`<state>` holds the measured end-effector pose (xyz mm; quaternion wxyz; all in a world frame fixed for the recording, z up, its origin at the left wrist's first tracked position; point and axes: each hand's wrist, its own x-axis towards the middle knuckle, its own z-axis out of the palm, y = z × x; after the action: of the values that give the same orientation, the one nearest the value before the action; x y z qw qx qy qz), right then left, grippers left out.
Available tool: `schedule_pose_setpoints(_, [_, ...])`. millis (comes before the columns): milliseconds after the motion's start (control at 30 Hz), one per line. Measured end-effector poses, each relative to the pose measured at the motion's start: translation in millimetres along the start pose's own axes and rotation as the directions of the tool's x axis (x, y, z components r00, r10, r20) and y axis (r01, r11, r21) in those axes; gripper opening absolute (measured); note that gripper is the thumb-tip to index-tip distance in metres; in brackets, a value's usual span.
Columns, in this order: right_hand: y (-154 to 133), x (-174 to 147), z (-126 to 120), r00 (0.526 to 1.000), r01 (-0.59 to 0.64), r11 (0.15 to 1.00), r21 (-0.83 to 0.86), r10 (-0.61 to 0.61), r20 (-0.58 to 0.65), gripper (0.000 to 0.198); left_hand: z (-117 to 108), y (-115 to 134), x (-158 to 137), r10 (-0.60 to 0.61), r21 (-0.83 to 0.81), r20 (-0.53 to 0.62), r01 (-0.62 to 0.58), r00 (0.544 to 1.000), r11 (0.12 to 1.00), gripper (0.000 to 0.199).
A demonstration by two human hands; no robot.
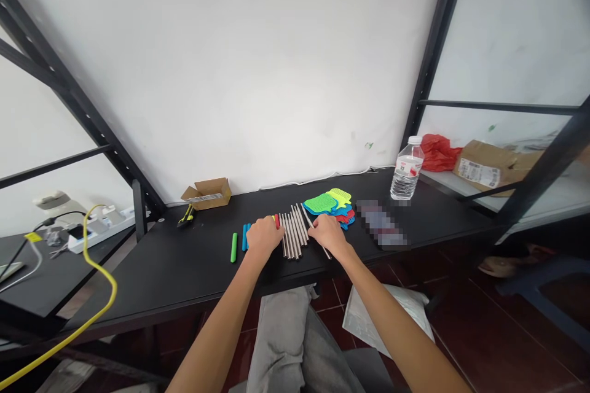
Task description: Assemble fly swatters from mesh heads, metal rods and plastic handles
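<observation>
My right hand (327, 231) pinches a thin silver metal rod (327, 253), held at a slant. Beside it, several similar metal rods (294, 236) lie in a row on the black table. My left hand (265, 234) is closed over a row of coloured tubes, its fingertips mostly hidden. A red tube (277, 220) peeks out by its thumb, with a bit of yellow behind. To its left lie blue tubes (244, 237) and a green tube (233, 247). Just beyond my right hand is a pile of hand-shaped plastic pieces (321, 202) in green, yellow, blue and red.
An opened cardboard box (212, 194) and a yellow-black cutter (185, 216) sit at the back left. A water bottle (407, 169) stands at the right, near a blurred-out item (381, 225). A yellow cable (108, 295) crosses the left side beside a power strip (108, 230).
</observation>
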<state>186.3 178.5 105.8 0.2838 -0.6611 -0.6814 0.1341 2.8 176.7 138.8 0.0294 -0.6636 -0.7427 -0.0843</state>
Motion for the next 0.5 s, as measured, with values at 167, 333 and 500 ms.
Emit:
schedule_pose_setpoints(167, [9.1, -0.8, -0.9, 1.000, -0.004, 0.974, 0.225, 0.004, 0.002, 0.010, 2.1, 1.3, 1.2, -0.003, -0.003, -0.011, 0.003, 1.000, 1.000, 0.027])
schedule_pose_setpoints(333, [16.8, -4.3, -1.4, 1.000, 0.002, 0.919, 0.394, 0.004, -0.015, 0.015, 2.7, -0.9, 0.3, -0.012, -0.004, -0.019, 0.012, 1.000, 1.000, 0.025])
schedule_pose_setpoints(500, [17.8, -7.5, -1.7, 0.999, 0.038, 0.909, 0.416, -0.021, -0.045, 0.016, 0.7, 2.6, -0.5, -0.018, 0.018, -0.003, 0.019, 1.000, 1.000, 0.025])
